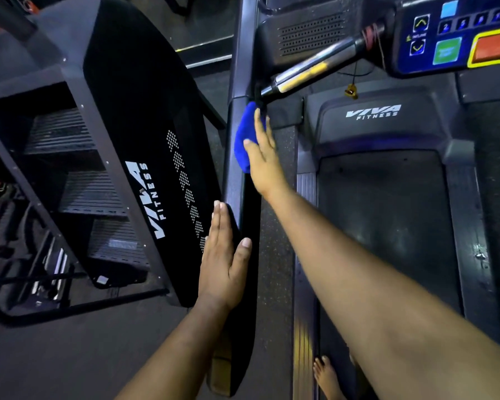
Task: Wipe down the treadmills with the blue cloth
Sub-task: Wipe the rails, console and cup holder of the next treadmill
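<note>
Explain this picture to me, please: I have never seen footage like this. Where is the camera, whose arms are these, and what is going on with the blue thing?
There is one picture, taken by a wide-angle camera worn on a person's head, looking forward and down, so the two bare arms belong to the wearer. No robot is involved. The right hand presses a bright blue cloth flat against the dark grey upright post of a treadmill, just below the shiny chrome handlebar. The left hand lies open and flat lower on the same post, holding nothing. To the right are the black running belt and the blue button console. The dark machine on the left marked VIVA FITNESS is separate gym equipment. A bare foot shows at the bottom.
</note>
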Tool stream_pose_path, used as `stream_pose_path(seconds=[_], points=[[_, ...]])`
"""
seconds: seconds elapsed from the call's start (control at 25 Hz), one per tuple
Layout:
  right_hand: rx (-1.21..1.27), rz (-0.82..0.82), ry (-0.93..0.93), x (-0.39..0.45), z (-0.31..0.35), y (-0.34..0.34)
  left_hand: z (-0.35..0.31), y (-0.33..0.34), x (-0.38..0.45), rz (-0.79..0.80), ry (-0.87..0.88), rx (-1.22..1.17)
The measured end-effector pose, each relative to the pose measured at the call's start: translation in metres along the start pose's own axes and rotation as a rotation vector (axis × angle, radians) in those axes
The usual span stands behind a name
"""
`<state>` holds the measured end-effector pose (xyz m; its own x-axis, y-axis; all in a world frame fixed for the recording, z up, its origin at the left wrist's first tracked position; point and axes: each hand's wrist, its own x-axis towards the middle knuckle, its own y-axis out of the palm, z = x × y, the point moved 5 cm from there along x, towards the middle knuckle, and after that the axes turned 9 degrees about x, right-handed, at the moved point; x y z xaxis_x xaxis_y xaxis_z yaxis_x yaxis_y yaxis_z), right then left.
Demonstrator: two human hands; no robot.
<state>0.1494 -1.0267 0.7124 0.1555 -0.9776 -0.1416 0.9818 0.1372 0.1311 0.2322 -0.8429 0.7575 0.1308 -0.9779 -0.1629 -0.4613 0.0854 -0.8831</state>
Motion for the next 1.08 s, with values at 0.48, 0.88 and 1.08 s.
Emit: stream_pose_path(seconds=[0.48,0.88,1.08], points=[[0.022,-0.093,0.028,-0.075,-0.028,0.012,0.012,0.002,0.003,0.012,0.007,-0.305],[-0.259,-0.066,-0.106,-0.1,-0.003,0.023,0.028,0.001,-0.04,-0.062,-0.064,-0.522],[-0.271,0.02,-0.175,-0.212,-0.033,0.037,0.067,0.017,-0.103,-0.082,-0.29,-0.652]])
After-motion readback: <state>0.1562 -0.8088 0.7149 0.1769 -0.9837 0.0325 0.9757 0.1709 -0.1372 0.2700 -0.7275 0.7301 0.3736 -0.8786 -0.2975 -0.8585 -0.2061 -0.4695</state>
